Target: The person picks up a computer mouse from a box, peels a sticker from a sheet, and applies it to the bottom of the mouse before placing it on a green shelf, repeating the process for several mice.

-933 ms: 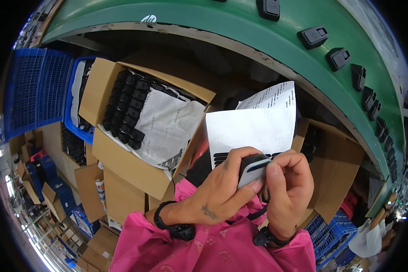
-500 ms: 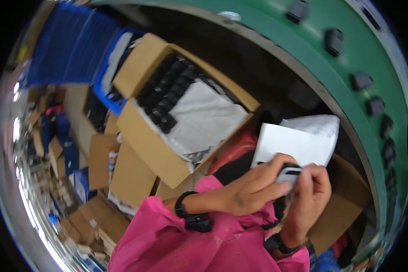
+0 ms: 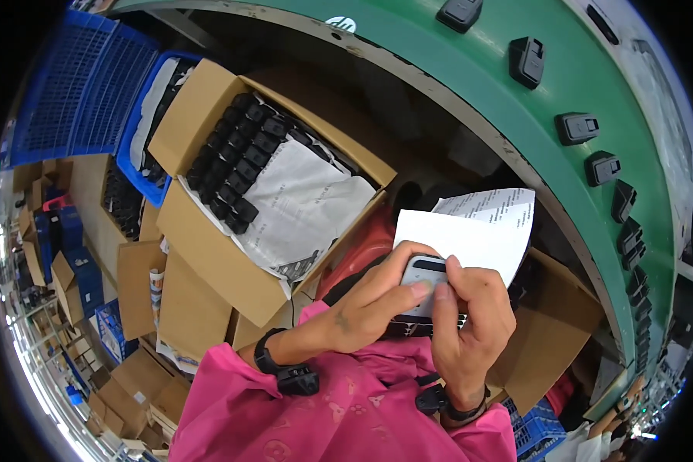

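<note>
A small grey and black plastic device (image 3: 426,276), with a dark strip across one end, is held in front of my pink clothing. My left hand (image 3: 366,304) grips its left side with the thumb on its face. On the other side my right hand (image 3: 476,323) is closed on it too, thumb and fingertips pressed at the edge. Just beyond the fingers are white paper sheets (image 3: 477,242), one of them printed; what supports them is hidden. The fingers cover part of the device.
An open carton (image 3: 231,254) at left holds rows of black devices (image 3: 239,158) and white paper. Along the curved green table (image 3: 470,69) lie several black devices (image 3: 527,61). A blue crate (image 3: 142,131) stands far left, another brown carton (image 3: 550,339) at right.
The whole view has shifted, so the surroundings appear farther left. The device shows more of its grey face now, and my right thumb has come onto it. Both hands keep hold.
</note>
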### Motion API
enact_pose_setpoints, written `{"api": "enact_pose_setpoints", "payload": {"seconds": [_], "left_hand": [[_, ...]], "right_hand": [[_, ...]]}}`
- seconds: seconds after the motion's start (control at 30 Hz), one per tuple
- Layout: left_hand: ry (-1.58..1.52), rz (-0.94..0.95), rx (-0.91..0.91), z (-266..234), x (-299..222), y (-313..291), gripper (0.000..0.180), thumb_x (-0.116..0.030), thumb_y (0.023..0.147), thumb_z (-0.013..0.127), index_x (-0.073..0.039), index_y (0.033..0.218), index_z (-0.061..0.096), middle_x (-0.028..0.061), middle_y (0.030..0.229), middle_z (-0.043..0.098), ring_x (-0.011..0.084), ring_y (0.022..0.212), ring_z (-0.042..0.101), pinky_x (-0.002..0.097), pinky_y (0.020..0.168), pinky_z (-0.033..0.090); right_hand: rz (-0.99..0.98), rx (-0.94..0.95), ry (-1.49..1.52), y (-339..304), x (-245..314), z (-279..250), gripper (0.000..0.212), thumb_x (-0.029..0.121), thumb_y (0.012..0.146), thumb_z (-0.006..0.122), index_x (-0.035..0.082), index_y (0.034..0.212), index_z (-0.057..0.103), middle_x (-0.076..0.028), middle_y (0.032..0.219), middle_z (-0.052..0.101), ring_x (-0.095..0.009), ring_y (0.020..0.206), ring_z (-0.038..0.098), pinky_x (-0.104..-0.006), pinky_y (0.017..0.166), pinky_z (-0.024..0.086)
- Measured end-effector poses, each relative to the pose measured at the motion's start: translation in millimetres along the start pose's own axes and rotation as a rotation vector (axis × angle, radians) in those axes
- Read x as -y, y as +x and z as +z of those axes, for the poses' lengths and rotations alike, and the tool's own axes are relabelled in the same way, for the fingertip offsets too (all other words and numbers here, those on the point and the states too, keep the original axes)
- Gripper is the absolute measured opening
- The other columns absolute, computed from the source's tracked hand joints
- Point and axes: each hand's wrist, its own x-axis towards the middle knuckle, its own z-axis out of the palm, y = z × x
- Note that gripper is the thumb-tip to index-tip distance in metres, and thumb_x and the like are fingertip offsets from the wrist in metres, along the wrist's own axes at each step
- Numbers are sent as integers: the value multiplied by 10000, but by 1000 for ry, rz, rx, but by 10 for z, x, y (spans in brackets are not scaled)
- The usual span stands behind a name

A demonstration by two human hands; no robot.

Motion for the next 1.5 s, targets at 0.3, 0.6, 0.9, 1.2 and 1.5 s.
{"api": "enact_pose_setpoints", "payload": {"seconds": [0.3,0.6,0.9,1.2,1.5], "left_hand": [[32,59,-28,-166,236,-39,471,-185,928,452,29,1335,350,131,1262,453,156,1197,426,298,1023,317],[456,-157,-1126,-1781,941,-303,673,-291,812,732,65,1250,365,178,844,609,188,681,638,345,628,539],[1079,-436,-1436,-3012,1381,-116,734,-416,741,743,99,1163,432,274,858,653,437,812,653,472,723,533],[1511,-460,-1136,-2849,1389,-254,586,-359,732,756,-30,1178,568,182,1117,567,353,976,598,456,753,482],[1796,-247,-954,-3043,1498,-311,602,-209,697,764,-120,1258,563,99,1232,518,303,1167,456,453,888,363]], "right_hand": [[-79,123,-132,-25,-136,109,363,-76,755,636,-30,1115,649,-143,900,580,-236,749,589,-297,625,465],[214,-35,69,-71,-503,-282,261,-60,851,515,-67,1093,610,-118,1039,561,-191,899,560,-274,783,454],[159,68,30,-95,-461,-321,168,-36,886,513,-77,1016,611,-99,929,567,-154,809,541,-252,721,440],[177,60,-11,-103,-492,-349,157,-44,879,507,-80,993,608,-108,910,571,-158,778,539,-252,698,437],[175,26,2,-112,-486,-346,143,-37,876,519,-78,980,609,-101,918,576,-156,796,534,-245,712,427]]}}
